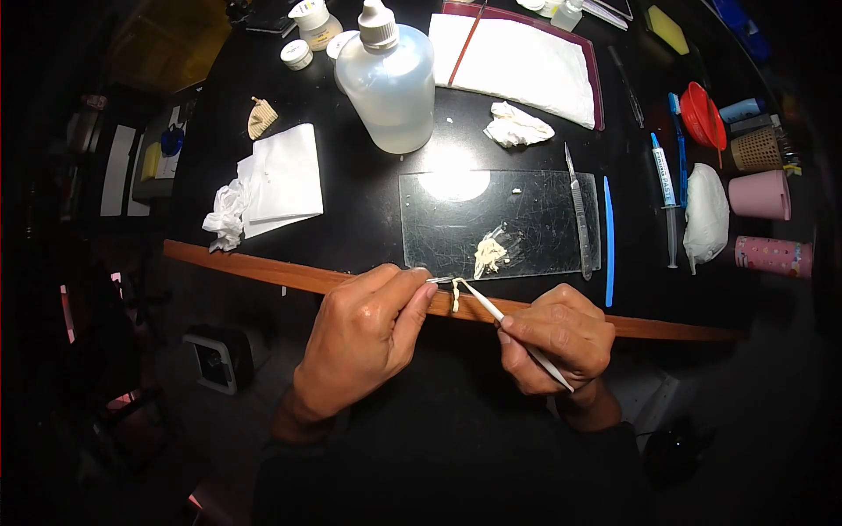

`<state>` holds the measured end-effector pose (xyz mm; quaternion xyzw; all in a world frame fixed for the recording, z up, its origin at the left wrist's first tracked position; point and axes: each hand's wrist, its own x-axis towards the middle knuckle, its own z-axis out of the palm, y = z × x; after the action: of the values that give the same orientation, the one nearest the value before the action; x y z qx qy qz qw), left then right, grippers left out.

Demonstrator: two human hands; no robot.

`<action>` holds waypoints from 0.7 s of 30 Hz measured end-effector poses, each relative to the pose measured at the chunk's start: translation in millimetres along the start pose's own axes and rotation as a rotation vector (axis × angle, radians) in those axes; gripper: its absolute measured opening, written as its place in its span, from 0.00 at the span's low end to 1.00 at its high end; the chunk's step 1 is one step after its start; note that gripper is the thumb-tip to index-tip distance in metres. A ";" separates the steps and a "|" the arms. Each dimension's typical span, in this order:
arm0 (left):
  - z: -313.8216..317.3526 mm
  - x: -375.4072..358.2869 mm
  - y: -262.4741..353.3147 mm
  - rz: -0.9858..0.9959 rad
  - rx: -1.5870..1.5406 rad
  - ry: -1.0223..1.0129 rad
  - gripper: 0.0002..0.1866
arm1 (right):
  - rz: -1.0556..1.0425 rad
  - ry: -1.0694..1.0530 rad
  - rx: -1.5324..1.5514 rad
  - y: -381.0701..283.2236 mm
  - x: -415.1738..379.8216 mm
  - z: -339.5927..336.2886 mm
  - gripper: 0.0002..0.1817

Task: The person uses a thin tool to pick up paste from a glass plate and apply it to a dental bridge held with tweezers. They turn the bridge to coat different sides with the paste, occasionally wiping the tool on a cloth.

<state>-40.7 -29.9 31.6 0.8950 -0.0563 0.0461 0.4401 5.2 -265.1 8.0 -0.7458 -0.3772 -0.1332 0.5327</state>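
Note:
My left hand (364, 320) is closed, its thumb and fingertips pinching a thin silvery piece (442, 280), most of which the fingers hide. Just past that piece is a small curved cream-coloured strip (455, 296), close to the table's front edge. In my right hand (561, 337) is a slim white stick with pointed ends (485, 302), gripped like a pen. Its upper tip meets or nearly meets the top of the cream strip. Behind my hands lies a scratched glass slab (535, 210) with a smeared dab of cream paste (491, 254) near its front edge.
A scalpel (576, 210) rests on the slab's right side, beside a blue stick (609, 241). A large squeeze bottle (386, 88) stands behind. Folded tissue (285, 180) lies left. A syringe (664, 184) and pink cup (759, 195) are right. Wooden edging (254, 266) borders the table.

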 end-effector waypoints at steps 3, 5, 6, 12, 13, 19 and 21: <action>0.2 -0.2 -0.4 0.000 -0.004 0.000 0.04 | 0.002 0.007 -0.001 -0.1 0.6 -0.2 0.12; -0.1 -0.1 0.0 0.001 0.000 -0.002 0.04 | 0.003 0.011 -0.001 0.4 -0.3 -0.2 0.12; -0.3 -0.1 0.2 0.001 0.003 -0.002 0.04 | 0.003 0.013 -0.001 0.5 -0.6 -0.2 0.12; -1.0 0.0 0.0 0.004 -0.001 -0.006 0.04 | -0.004 0.004 0.007 0.4 -1.6 -0.9 0.11; -0.8 -0.1 -0.2 0.003 -0.005 -0.005 0.04 | -0.004 0.004 0.008 0.3 -1.5 -1.1 0.11; -1.5 -0.2 -0.2 -0.003 -0.007 -0.010 0.04 | 0.008 -0.002 0.007 -1.9 -1.7 -2.8 0.11; -1.2 -0.2 0.0 -0.004 -0.010 -0.009 0.04 | 0.009 -0.002 0.004 -2.2 -1.6 -2.9 0.11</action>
<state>-41.0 -28.9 32.4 0.8931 -0.0567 0.0411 0.4444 3.1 -268.0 9.8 -0.7467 -0.3745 -0.1295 0.5343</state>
